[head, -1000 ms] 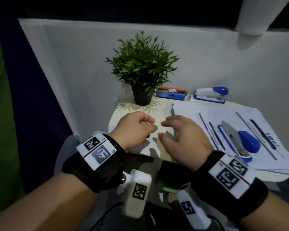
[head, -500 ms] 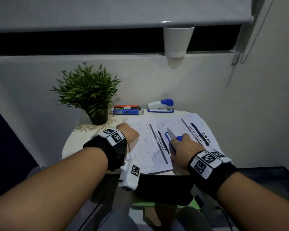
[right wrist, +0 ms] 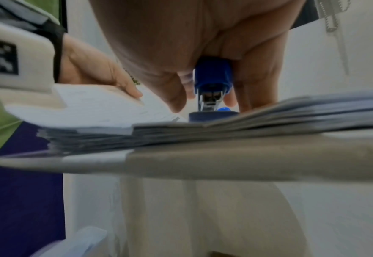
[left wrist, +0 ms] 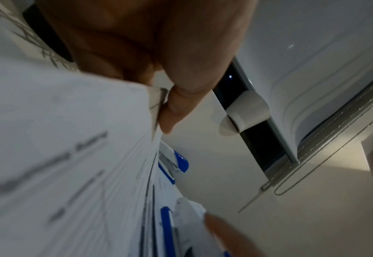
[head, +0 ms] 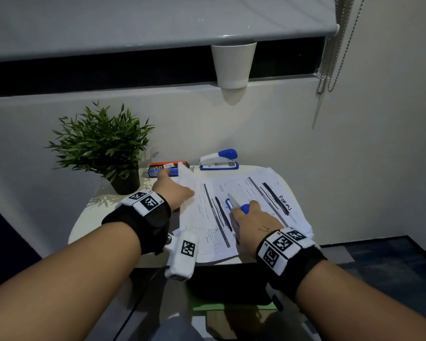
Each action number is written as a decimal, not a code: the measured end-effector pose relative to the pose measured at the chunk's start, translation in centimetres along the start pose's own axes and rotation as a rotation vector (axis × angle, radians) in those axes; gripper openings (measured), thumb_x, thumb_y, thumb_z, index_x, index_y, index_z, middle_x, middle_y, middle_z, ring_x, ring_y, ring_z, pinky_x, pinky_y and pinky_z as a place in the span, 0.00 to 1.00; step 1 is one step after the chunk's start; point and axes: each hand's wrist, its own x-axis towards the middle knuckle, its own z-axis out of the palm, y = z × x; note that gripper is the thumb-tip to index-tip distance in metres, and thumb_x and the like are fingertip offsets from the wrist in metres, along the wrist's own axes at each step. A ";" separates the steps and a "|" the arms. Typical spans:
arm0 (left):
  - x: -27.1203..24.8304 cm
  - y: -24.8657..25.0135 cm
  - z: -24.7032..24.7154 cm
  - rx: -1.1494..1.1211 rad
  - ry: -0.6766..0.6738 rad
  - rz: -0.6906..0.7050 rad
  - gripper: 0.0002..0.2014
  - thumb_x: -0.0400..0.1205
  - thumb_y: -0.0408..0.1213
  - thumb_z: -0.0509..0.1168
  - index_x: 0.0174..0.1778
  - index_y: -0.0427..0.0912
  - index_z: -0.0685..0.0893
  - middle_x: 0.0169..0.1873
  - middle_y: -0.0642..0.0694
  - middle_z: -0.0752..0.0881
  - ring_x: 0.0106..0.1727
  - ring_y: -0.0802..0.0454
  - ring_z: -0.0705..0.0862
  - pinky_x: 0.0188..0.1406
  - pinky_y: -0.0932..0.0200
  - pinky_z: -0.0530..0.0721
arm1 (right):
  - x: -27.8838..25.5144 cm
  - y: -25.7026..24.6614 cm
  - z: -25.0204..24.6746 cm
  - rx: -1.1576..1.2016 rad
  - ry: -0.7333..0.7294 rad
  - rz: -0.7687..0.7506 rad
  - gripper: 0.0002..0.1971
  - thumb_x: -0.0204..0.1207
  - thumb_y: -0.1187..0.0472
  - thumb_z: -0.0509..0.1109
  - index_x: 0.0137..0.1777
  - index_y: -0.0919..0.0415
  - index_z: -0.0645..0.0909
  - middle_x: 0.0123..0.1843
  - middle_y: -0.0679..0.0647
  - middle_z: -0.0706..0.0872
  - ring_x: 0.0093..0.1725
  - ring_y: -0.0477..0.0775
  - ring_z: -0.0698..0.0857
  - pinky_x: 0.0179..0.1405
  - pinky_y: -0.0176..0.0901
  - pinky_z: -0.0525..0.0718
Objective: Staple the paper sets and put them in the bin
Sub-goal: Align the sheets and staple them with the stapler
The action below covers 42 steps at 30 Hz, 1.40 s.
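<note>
A small pale round table (head: 84, 222) stands against a white wall, under a half-lowered window blind with a white cup (head: 233, 66) hanging from the sill. A potted plant (head: 101, 146) sits at the back left, with a box of staples (head: 158, 166) beside it and a spare white-and-blue stapler (head: 219, 159) next to that. Most of the tabletop is taken up by a thick, loosely fanned pile of printed forms (head: 268, 193). The left hand (head: 174, 191) pinches the far left corner of a few top sheets (head: 190, 183) between thumb and fingers and lifts that edge clear of the pile; the left wrist view shows the thumb pressed on the corner. The right hand (head: 252, 221) is curled round a second blue stapler (head: 233, 204) that lies on top of the forms, with fingers down both sides of its body; the right wrist view shows its base touching the paper. Judging by this, the task is at its very start: a first set is only being separated and the stapler only being picked up. No staple is visible in any sheet, so far as the blur allows. A clear container shows dimly below the table in the right wrist view; whether it is the bin, and whether it holds any paper, I cannot tell. Stapling and binning of the whole pile appear still to be done.
</note>
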 end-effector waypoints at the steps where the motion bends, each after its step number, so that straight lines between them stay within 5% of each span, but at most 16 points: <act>1: -0.1 0.0 0.0 -0.002 -0.006 -0.016 0.38 0.73 0.35 0.74 0.77 0.42 0.62 0.62 0.40 0.81 0.59 0.41 0.82 0.54 0.53 0.81 | 0.0 0.1 0.0 0.022 0.010 -0.001 0.37 0.74 0.58 0.69 0.79 0.52 0.53 0.68 0.62 0.62 0.45 0.60 0.78 0.43 0.45 0.75; 3: -0.6 0.0 0.0 0.114 -0.090 0.003 0.30 0.74 0.35 0.72 0.72 0.37 0.71 0.61 0.39 0.83 0.58 0.41 0.83 0.57 0.51 0.82 | -0.1 -0.1 -0.3 0.116 0.048 0.036 0.37 0.78 0.54 0.65 0.81 0.50 0.47 0.72 0.60 0.63 0.56 0.62 0.81 0.45 0.47 0.75; 5: -1.4 -0.1 0.3 0.269 -0.166 0.036 0.19 0.77 0.34 0.69 0.64 0.34 0.80 0.59 0.37 0.84 0.58 0.41 0.83 0.59 0.52 0.82 | 0.2 -0.2 -1.0 0.237 0.103 0.115 0.28 0.82 0.48 0.59 0.77 0.57 0.58 0.70 0.59 0.71 0.60 0.61 0.80 0.48 0.47 0.74; 9: -2.3 -1.2 0.6 0.140 -0.151 0.062 0.16 0.78 0.29 0.66 0.62 0.37 0.82 0.59 0.41 0.85 0.59 0.42 0.83 0.60 0.53 0.81 | 1.7 0.7 -2.1 0.308 0.100 0.258 0.24 0.82 0.41 0.54 0.52 0.63 0.77 0.54 0.60 0.84 0.45 0.59 0.79 0.38 0.41 0.73; 14: -3.5 -3.3 0.6 -0.159 -0.114 0.035 0.14 0.79 0.25 0.64 0.57 0.43 0.83 0.59 0.41 0.85 0.59 0.42 0.83 0.64 0.45 0.80 | 2.5 1.6 -3.0 0.394 0.027 0.238 0.22 0.81 0.44 0.57 0.43 0.64 0.79 0.43 0.58 0.83 0.42 0.58 0.81 0.40 0.42 0.76; 17: -4.1 -4.4 0.3 -0.297 -0.106 0.011 0.14 0.79 0.24 0.63 0.45 0.51 0.82 0.54 0.44 0.87 0.55 0.43 0.85 0.62 0.43 0.81 | 1.8 2.4 -3.4 0.834 -0.020 0.284 0.15 0.81 0.51 0.61 0.44 0.65 0.77 0.42 0.62 0.81 0.42 0.63 0.82 0.47 0.51 0.85; 19: -4.5 -4.9 -0.1 -0.344 -0.096 -0.001 0.16 0.79 0.24 0.62 0.42 0.54 0.82 0.49 0.48 0.87 0.54 0.44 0.85 0.61 0.44 0.82 | 1.1 3.0 -3.5 1.231 -0.044 0.376 0.12 0.79 0.53 0.64 0.45 0.64 0.76 0.35 0.62 0.79 0.33 0.62 0.81 0.34 0.50 0.85; 22: -5.1 -5.3 -1.2 -0.422 -0.071 -0.002 0.17 0.80 0.24 0.62 0.41 0.55 0.82 0.45 0.53 0.87 0.52 0.47 0.85 0.56 0.50 0.82 | 0.6 4.8 -3.5 1.476 -0.003 0.382 0.10 0.79 0.55 0.65 0.47 0.64 0.76 0.29 0.61 0.81 0.23 0.59 0.81 0.24 0.50 0.85; 26: -5.9 -5.9 -2.4 -0.574 -0.108 -0.001 0.15 0.81 0.21 0.61 0.53 0.47 0.81 0.48 0.51 0.86 0.49 0.52 0.84 0.43 0.58 0.80 | 0.7 7.3 -3.3 1.673 0.178 0.354 0.09 0.80 0.59 0.63 0.51 0.65 0.78 0.33 0.62 0.85 0.28 0.62 0.84 0.29 0.57 0.87; 30: -6.2 -6.2 -2.9 -0.595 -0.105 -0.007 0.15 0.82 0.22 0.60 0.55 0.47 0.81 0.51 0.48 0.86 0.51 0.51 0.84 0.42 0.57 0.80 | 0.5 8.8 -3.3 1.762 0.374 0.400 0.04 0.82 0.64 0.62 0.47 0.64 0.75 0.31 0.59 0.82 0.20 0.53 0.84 0.14 0.43 0.82; 32: -6.2 -6.3 -2.9 -0.608 -0.106 -0.021 0.15 0.83 0.23 0.60 0.57 0.46 0.82 0.53 0.46 0.86 0.52 0.49 0.84 0.42 0.57 0.80 | 0.5 9.5 -3.3 1.746 0.446 0.422 0.06 0.82 0.60 0.64 0.47 0.63 0.73 0.35 0.58 0.77 0.28 0.56 0.83 0.18 0.44 0.84; 36: -6.1 -6.1 -2.9 -0.652 -0.109 -0.035 0.14 0.83 0.25 0.60 0.62 0.43 0.81 0.55 0.46 0.86 0.51 0.50 0.85 0.42 0.57 0.81 | 0.6 9.9 -3.2 1.715 0.456 0.451 0.16 0.83 0.43 0.58 0.50 0.56 0.76 0.45 0.58 0.82 0.43 0.60 0.83 0.44 0.58 0.85; 40: -5.8 -5.7 -3.0 -0.698 -0.128 -0.051 0.15 0.84 0.27 0.60 0.66 0.42 0.80 0.59 0.44 0.86 0.58 0.46 0.84 0.54 0.50 0.82 | 0.2 9.2 -3.2 1.646 0.402 0.465 0.14 0.83 0.43 0.54 0.45 0.51 0.75 0.55 0.61 0.84 0.50 0.62 0.84 0.39 0.50 0.81; 42: -5.8 -5.5 -2.9 -0.699 -0.127 -0.042 0.16 0.84 0.26 0.60 0.67 0.42 0.79 0.60 0.44 0.85 0.60 0.45 0.84 0.60 0.46 0.81 | 0.2 8.8 -2.9 1.610 0.380 0.437 0.14 0.84 0.44 0.55 0.48 0.52 0.75 0.54 0.62 0.84 0.46 0.61 0.84 0.41 0.51 0.81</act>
